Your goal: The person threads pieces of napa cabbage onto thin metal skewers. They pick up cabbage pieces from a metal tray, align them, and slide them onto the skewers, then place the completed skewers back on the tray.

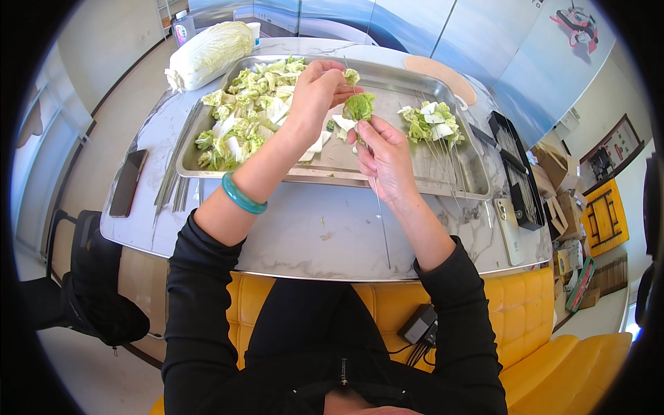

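Note:
My right hand (383, 150) grips a thin metal skewer (382, 223), its lower end reaching down towards the table's front edge. Threaded on it just above my fingers is a green cabbage leaf piece (359, 106). At the skewer's upper end, my left hand (319, 96) pinches a smaller cabbage leaf piece (352, 77); whether the tip pierces it is unclear. Both hands are over a steel tray (332, 179). Cut cabbage (249, 114) is heaped in the tray's left part. Several loaded cabbage skewers (433, 122) lie at its right.
A whole napa cabbage (210, 54) lies at the back left. Metal skewers (179, 155) and a dark phone (128, 182) are left of the tray. Rightwards are a black-handled knife (500, 149), a black box (530, 218) of skewers, a pale phone (509, 231) and a round board (441, 78).

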